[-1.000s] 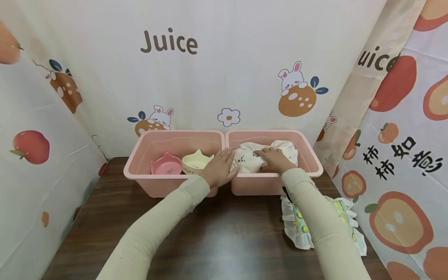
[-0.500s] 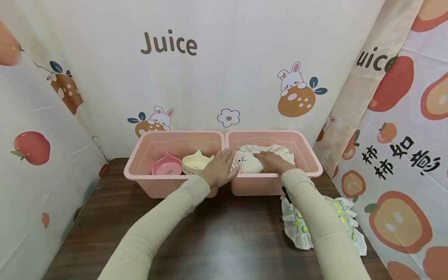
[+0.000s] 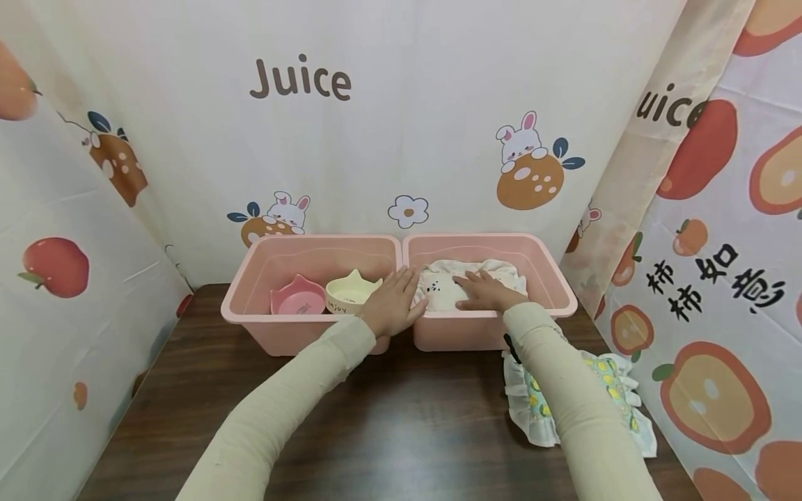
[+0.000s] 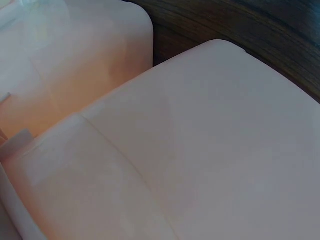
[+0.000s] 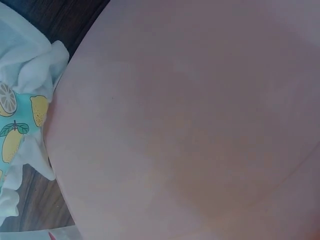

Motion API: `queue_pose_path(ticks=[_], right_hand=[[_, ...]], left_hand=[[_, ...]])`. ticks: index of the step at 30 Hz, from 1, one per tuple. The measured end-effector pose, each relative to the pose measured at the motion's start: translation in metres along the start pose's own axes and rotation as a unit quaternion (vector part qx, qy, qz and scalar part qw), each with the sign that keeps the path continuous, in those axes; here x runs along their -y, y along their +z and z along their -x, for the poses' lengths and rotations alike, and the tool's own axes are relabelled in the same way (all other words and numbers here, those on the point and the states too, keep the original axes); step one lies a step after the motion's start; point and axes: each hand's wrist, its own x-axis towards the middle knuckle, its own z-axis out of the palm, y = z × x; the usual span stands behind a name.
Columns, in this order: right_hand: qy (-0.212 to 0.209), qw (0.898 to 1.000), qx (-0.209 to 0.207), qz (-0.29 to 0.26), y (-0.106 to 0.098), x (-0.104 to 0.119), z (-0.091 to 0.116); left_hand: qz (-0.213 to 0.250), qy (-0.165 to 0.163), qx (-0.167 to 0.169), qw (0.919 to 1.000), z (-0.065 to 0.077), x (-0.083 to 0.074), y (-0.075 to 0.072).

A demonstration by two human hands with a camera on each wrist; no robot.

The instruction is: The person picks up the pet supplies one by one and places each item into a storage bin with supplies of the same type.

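Observation:
Two pink plastic bins stand side by side, the left bin (image 3: 285, 336) and the right bin (image 3: 460, 334). My left hand (image 3: 391, 300) rests with straight fingers over the rims where the bins meet. Inside the right bin lies a white cloth item (image 3: 442, 289) with small dark prints and a gathered edge. On its right part my right hand (image 3: 487, 291) lies flat, fingers spread and touching the fabric. The outer bin walls fill most of both wrist views, and neither hand's grip shows there.
In the left bin sit a pink cat-eared bowl (image 3: 299, 298) and a pale yellow one (image 3: 352, 289). A lemon-print cloth item with white ruffles (image 3: 610, 379) lies on the dark wooden table (image 3: 401, 424), partly under the right forearm. Printed curtains (image 3: 401, 139) enclose the back and sides.
The white cloth item has gone from bunched up to lower and flatter in the right bin. My right hand's fingers have spread out over it. The left hand has stayed put.

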Motion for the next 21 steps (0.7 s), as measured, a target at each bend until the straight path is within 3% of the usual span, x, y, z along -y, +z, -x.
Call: queue_pose_path(ticks=[21], right_hand=[[0.001,1.000,-0.003,-0.001,0.0000,-0.0023,0.0003]], left_hand=[[0.010,-0.008,-0.008,0.9999,-0.0019,-0.0009,0.0036]])
